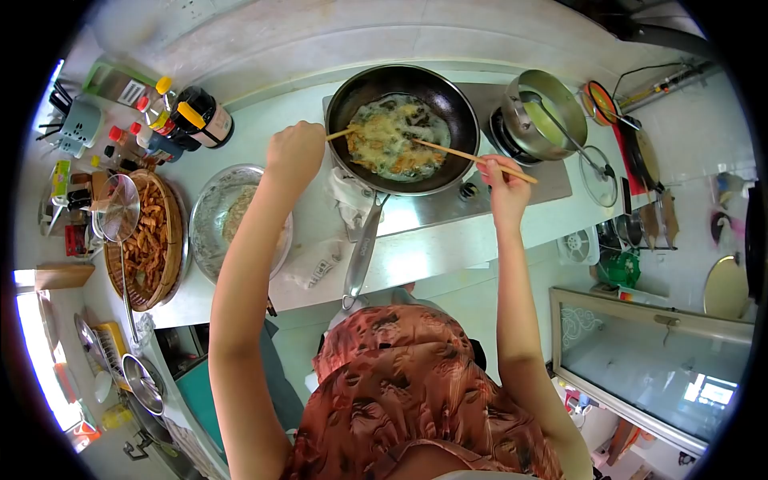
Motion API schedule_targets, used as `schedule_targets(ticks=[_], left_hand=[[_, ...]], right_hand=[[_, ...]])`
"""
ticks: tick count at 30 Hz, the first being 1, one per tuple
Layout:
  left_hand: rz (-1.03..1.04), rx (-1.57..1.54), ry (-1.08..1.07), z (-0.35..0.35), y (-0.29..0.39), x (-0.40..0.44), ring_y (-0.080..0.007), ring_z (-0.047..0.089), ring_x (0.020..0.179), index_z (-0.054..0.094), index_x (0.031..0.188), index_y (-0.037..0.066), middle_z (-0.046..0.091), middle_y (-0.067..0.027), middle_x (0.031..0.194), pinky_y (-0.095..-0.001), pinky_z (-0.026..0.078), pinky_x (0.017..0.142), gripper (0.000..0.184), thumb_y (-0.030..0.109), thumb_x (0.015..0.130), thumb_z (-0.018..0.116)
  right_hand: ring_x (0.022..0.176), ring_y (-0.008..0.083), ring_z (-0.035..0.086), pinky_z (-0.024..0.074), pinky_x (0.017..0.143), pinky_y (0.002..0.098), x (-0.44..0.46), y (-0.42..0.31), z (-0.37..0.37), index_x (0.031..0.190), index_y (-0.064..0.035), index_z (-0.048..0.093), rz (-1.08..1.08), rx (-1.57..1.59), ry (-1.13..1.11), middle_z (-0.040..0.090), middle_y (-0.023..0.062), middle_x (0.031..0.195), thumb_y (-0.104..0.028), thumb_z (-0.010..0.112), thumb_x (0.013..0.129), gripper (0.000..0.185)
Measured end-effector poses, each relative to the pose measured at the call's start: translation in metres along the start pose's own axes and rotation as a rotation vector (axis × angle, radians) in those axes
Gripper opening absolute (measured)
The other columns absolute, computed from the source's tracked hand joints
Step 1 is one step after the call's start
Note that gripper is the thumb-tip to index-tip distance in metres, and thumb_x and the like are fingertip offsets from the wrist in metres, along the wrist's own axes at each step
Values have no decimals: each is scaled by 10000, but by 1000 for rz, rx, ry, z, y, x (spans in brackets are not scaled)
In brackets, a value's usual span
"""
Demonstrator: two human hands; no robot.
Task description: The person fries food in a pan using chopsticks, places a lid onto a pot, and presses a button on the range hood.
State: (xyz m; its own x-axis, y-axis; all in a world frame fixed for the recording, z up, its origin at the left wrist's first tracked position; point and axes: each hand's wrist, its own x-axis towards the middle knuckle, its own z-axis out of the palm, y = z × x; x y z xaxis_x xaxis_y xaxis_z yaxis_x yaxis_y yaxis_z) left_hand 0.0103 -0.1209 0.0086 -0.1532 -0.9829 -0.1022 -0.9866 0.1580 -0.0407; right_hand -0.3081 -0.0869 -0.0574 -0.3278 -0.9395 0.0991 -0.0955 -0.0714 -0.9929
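A dark wok [454,108] stands on the stove, its long handle pointing toward me. Golden pieces of food [376,132] fry in bubbling oil inside it. My left hand [298,152] is closed around a wooden chopstick [339,134] at the wok's left rim, its tip among the food. From the right, my right hand [504,182] grips another wooden chopstick [468,155], which reaches over the rim to the middle of the wok. A metal bowl [210,204] with pale batter or flour sits beside my left forearm.
Right of the wok is a steel pot [524,120] with a ladle; a glass lid [598,176] lies beyond it. A wicker basket [172,268] of fried pieces, with a strainer [120,208] over it, and sauce bottles [210,120] stand at left.
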Motion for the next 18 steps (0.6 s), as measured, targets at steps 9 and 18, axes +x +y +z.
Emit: schedule_targets(ticks=[9,18], left_hand=[[-22,-123,-56,1,-1,-18,-339,644,849,702,993,92,670,-168,897,-418,511,777,311,-2,759,520],[-9,-359,-44,-17,-7,-65,-354,628,815,666,1031,21,643,-204,853,-417,494,745,305,-7,786,486]], right_hand=[[801,167,671,541,681,233,-4,17,27,956,28,643,108,187,-38,668,96,889,-64,579,905,123],[839,185,668,544,686,243,-28,-6,-1,969,34,632,72,184,-26,669,111,922,-65,590,899,128]])
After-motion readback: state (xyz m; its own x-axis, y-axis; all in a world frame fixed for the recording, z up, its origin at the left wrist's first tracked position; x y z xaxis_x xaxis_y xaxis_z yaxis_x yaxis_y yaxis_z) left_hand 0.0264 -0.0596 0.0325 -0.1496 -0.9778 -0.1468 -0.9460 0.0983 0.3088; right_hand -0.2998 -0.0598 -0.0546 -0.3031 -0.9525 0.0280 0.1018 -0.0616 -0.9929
